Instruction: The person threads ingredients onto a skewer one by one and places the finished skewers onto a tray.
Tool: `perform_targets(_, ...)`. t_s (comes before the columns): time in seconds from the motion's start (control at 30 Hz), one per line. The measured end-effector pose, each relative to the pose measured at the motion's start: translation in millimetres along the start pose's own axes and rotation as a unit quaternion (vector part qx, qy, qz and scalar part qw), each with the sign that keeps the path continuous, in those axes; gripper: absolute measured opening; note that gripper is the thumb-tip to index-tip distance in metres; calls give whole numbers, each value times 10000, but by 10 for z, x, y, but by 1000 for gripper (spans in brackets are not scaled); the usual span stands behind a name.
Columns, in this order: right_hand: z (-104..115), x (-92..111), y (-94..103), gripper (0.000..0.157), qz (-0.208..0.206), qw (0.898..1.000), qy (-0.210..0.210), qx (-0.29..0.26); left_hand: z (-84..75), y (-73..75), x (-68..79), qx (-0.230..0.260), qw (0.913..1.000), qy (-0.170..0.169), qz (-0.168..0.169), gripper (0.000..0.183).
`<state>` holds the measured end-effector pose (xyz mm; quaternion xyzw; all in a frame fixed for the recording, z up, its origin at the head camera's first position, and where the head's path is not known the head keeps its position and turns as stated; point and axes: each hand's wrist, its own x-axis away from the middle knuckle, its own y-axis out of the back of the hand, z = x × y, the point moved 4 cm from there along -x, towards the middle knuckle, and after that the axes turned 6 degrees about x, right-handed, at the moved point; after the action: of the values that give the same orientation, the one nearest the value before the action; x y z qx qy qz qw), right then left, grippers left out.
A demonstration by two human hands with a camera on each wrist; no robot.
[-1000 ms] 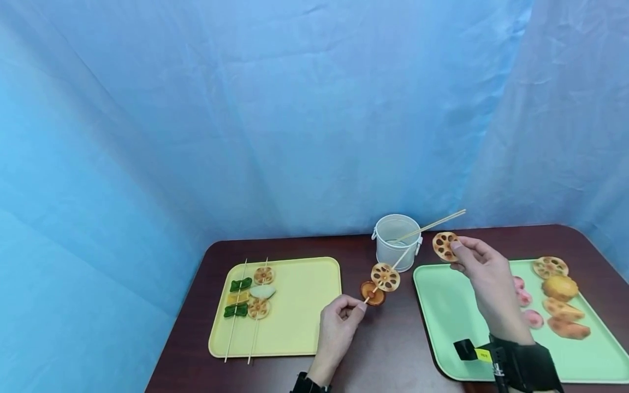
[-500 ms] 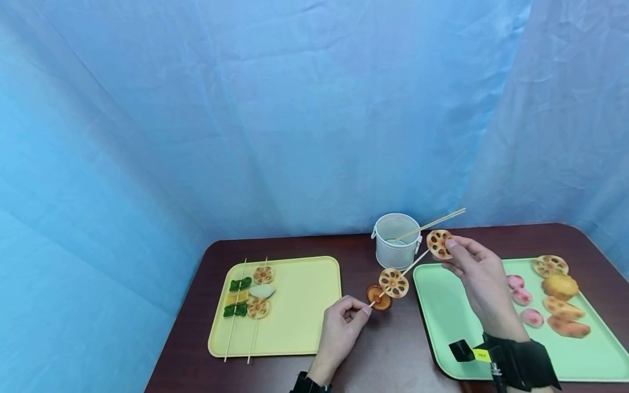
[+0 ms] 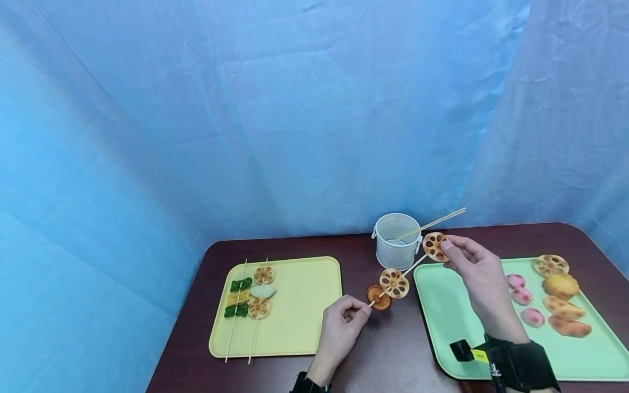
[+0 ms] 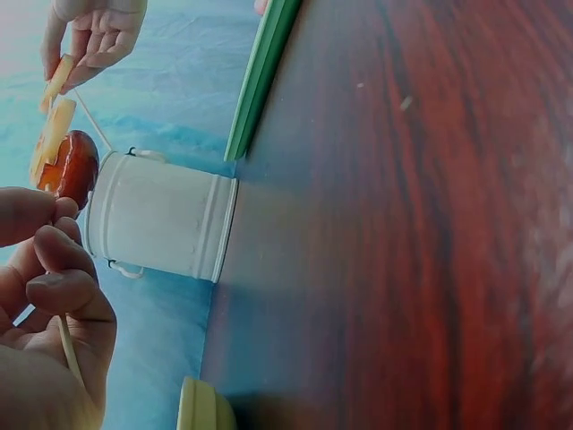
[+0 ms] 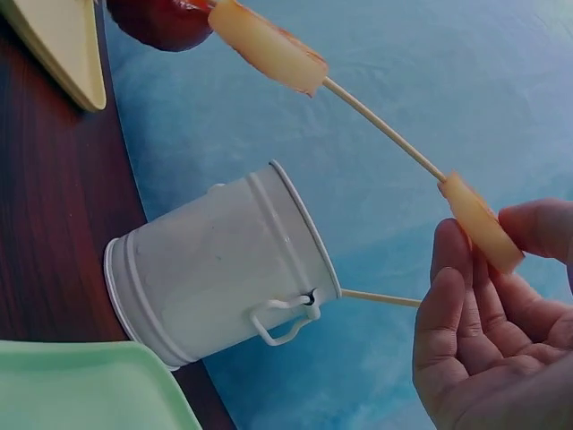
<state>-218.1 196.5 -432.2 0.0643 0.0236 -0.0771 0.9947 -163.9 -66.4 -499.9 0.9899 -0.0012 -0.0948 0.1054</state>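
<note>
Blue cloth behind, left hand pinches a skewer, right hand a lotus slice

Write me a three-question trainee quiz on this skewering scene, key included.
1. What does the right hand pinch?
2. True or false: two loaded skewers lie on the yellow tray.
3. Fill in the blank: of the pieces threaded on the held skewer, the round brown piece sits nearest the ... hand.

Key: 1, a lotus root slice; 2, true; 3, left.
</note>
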Motion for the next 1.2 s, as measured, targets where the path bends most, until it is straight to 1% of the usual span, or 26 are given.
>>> perform_targets(0.13, 12, 1, -22, 46, -8, 9976, 31, 685, -15, 6, -3, -38, 10000, -26, 8, 6)
perform_targets(0.3, 11, 4, -60, 54, 55, 9923, 146, 1228, -24, 12, -8, -54, 10000, 3, 1, 6)
perform_targets(0.37, 13, 4, -76, 55, 95, 9912, 197, 1303, -26, 14, -10, -78, 10000, 15, -19, 6)
perform_targets(0.77, -21, 20, -176, 54, 434, 9904, 305, 1275, -27, 8, -3, -101, 9999, 88, -108, 6)
perform_targets(0.9, -21, 38, -225, 53, 520, 9896, 342, 1293, -26, 4, 0, 11, 9998, 148, -128, 5)
perform_targets(1.07, -15, 71, -301, 51, 603, 9892, 291, 1303, -16, -2, 3, 171, 9993, 301, -165, 4)
perform_targets(1.2, -20, 88, -347, 50, 635, 9881, 305, 1367, -21, -10, 11, 375, 9982, 451, -109, 6)
